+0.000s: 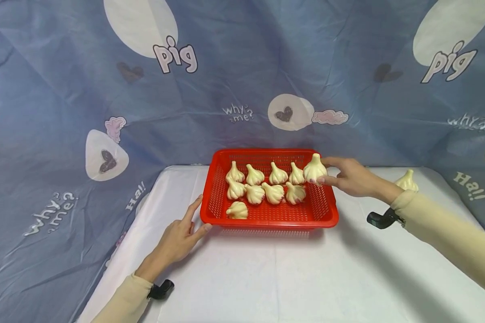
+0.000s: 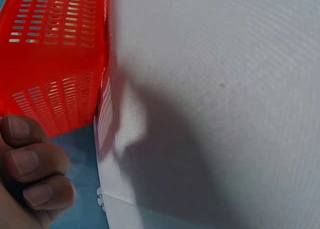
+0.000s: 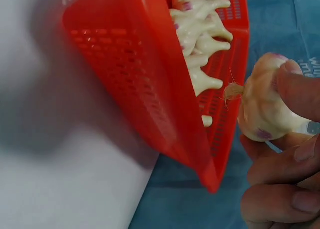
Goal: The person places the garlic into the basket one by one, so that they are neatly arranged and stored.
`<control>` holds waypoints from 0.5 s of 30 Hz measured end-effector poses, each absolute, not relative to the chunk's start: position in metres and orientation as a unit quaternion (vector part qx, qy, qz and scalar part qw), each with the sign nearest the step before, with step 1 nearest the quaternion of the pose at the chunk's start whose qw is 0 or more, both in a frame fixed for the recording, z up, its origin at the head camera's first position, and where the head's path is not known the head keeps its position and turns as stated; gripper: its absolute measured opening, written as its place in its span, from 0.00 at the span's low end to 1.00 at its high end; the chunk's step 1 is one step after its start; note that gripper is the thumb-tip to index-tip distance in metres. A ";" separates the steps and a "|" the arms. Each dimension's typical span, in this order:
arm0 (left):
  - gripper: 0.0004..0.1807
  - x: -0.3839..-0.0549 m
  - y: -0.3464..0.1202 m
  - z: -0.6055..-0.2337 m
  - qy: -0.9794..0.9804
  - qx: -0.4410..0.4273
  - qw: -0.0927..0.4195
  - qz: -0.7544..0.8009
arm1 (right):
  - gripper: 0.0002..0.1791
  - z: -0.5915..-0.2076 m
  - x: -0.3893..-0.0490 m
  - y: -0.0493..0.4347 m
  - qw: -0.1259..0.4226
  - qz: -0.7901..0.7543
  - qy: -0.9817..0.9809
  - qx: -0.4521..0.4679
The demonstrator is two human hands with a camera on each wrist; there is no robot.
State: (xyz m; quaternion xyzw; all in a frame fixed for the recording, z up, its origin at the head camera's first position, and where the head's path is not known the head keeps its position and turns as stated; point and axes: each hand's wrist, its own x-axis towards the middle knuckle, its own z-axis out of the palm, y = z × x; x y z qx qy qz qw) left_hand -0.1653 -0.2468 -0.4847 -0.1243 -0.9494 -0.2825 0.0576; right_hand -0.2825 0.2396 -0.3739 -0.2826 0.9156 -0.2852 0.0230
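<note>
My right hand [image 1: 349, 177] grips a garlic bulb [image 1: 315, 169] over the right end of a red plastic basket [image 1: 266, 223]. In the right wrist view, thumb and fingers hold this bulb [image 3: 267, 101] with its rooty tuft pointing toward the basket [image 3: 150, 89]. Several more garlic bulbs [image 1: 274, 193] lie inside, in two rough rows with a single one [image 1: 237, 210] at the front left. At the basket's front left corner, my left hand [image 1: 178, 240] touches the rim with a spread index finger and thumb. Its other fingers [image 2: 37, 161] are bent below.
Another garlic bulb [image 1: 407, 181] sits on the white tablecloth [image 1: 266, 278], right of the basket and partly behind the right forearm. A blue printed cloth [image 1: 234, 80] hangs directly behind the basket. Black wrist devices [image 1: 384, 219] stick out from both sleeves.
</note>
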 end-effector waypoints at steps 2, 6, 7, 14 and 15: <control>0.46 -0.165 -0.247 -0.485 -0.949 -0.126 0.058 -0.282 | 0.28 -0.375 -0.283 0.235 0.032 -0.293 0.911 -0.287; 0.46 -0.166 -0.247 -0.485 -0.950 -0.125 0.057 -0.280 | 0.31 -0.376 -0.282 0.226 0.046 -0.294 0.910 -0.290; 0.46 -0.166 -0.247 -0.485 -0.950 -0.124 0.057 -0.280 | 0.32 -0.376 -0.282 0.223 0.048 -0.293 0.909 -0.292; 0.46 -0.166 -0.247 -0.485 -0.951 -0.122 0.054 -0.279 | 0.32 -0.383 -0.284 0.200 0.057 -0.282 0.904 -0.317; 0.46 -0.166 -0.247 -0.485 -0.951 -0.123 0.055 -0.279 | 0.32 -0.384 -0.284 0.197 0.062 -0.285 0.901 -0.322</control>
